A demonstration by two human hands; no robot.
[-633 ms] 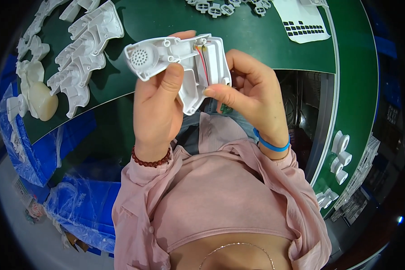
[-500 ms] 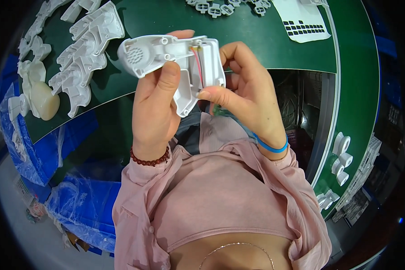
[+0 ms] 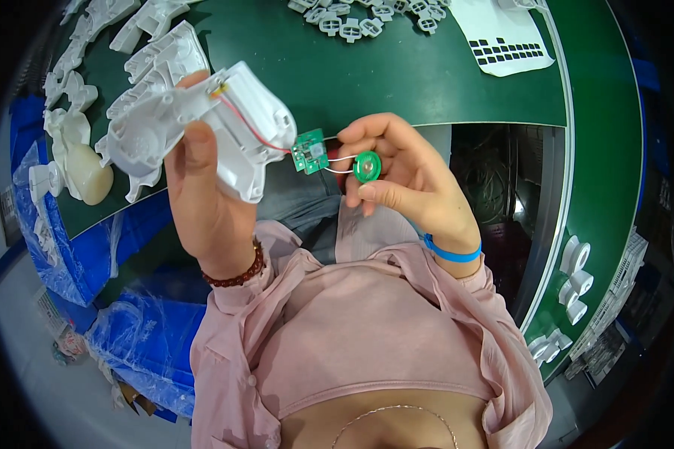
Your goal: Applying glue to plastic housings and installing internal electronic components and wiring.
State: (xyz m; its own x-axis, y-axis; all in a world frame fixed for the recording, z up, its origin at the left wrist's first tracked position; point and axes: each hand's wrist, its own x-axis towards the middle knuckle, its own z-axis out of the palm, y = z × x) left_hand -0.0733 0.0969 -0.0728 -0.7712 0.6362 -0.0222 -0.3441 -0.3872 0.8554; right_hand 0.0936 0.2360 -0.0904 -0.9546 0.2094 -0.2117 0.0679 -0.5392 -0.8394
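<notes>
My left hand (image 3: pixel 201 176) grips a white plastic half-shell (image 3: pixel 236 161), its inner side facing up and its round end toward the left. Inside the shell lies a white rectangular box part (image 3: pixel 256 105), with a red wire running out of it. That wire leads to a small green circuit board (image 3: pixel 310 152), which hangs in the air between my hands. Two white wires join the board to a small round green speaker (image 3: pixel 367 167). Thumb and fingers of my right hand (image 3: pixel 416 168) close around the speaker's edge.
More white shells (image 3: pixel 161 67) stand in rows at the left of the green table (image 3: pixel 277 45). A cream rounded block (image 3: pixel 90 176) sits near its left edge. Small grey parts (image 3: pixel 350 28) and a sheet with black pads (image 3: pixel 502 49) lie at the back. White round pieces (image 3: pixel 577 280) are at right.
My left hand has moved left with the shell, which has tilted. My right hand has let go of the shell and now holds the speaker, with the circuit board drawn out into view.
</notes>
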